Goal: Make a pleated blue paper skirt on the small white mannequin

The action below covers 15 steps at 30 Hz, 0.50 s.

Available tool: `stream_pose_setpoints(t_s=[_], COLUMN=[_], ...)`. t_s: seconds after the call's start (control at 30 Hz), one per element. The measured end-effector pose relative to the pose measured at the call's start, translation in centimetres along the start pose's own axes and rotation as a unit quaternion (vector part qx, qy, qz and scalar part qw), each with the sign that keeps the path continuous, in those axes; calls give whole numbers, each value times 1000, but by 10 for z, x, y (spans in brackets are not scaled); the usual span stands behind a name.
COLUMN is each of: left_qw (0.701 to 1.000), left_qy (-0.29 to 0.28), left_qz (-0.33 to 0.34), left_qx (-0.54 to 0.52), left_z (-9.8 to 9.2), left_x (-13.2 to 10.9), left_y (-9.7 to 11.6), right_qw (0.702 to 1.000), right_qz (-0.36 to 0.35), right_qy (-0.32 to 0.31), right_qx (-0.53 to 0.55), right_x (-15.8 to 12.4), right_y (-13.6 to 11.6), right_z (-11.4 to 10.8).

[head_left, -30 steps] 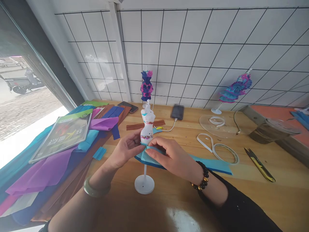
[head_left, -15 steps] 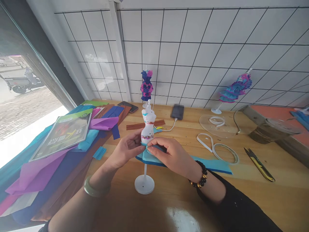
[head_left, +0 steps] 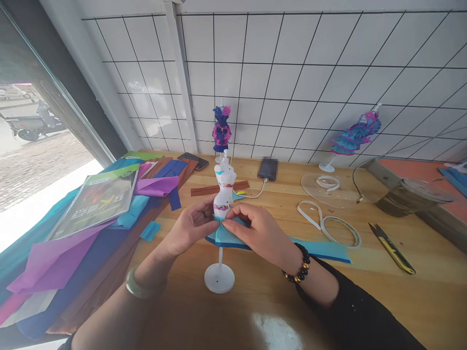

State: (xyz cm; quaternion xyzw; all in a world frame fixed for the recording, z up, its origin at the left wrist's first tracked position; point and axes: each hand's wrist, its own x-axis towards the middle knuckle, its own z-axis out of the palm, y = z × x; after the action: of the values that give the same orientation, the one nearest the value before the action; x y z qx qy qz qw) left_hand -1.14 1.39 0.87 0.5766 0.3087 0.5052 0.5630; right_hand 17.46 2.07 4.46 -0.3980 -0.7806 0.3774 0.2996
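Note:
A small white mannequin torso (head_left: pixel 224 187) on a thin stand with a round base (head_left: pixel 219 278) stands on the wooden table (head_left: pixel 419 311) in front of me. My left hand (head_left: pixel 189 228) grips its waist from the left. My right hand (head_left: pixel 257 233) pinches a folded light blue paper strip (head_left: pixel 222 236) against the waist, fingers closed on it. The strip's loose end (head_left: pixel 321 249) trails right along the table behind my right wrist.
Sheets of purple, blue and brown paper (head_left: pixel 58 257) and a glossy packet (head_left: pixel 97 199) cover the left side. Two dressed mannequins (head_left: pixel 221 129) (head_left: pixel 355 133) stand at the tiled wall. Two phones (head_left: pixel 268 168) (head_left: pixel 193 160), white tape strips (head_left: pixel 328 226), yellow snips (head_left: pixel 392 248) and a clear lid (head_left: pixel 416 194) lie on the right.
My right hand has slid slightly left and closer to the mannequin's waist, bunching the blue paper tighter there. The mannequin's stand has shifted a little to the right.

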Motion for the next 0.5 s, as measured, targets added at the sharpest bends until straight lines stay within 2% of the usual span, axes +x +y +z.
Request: stream_pose_setpoints(t_s=[0.5], left_qw=[1000], left_qy=[-16], left_qz=[6], left_qx=[2], left_z=[1], left_x=[-1], left_y=[3], right_qw=[1000], right_qz=[2], right_qy=[16], right_qx=[22], right_x=[1], right_y=[2], right_z=[3])
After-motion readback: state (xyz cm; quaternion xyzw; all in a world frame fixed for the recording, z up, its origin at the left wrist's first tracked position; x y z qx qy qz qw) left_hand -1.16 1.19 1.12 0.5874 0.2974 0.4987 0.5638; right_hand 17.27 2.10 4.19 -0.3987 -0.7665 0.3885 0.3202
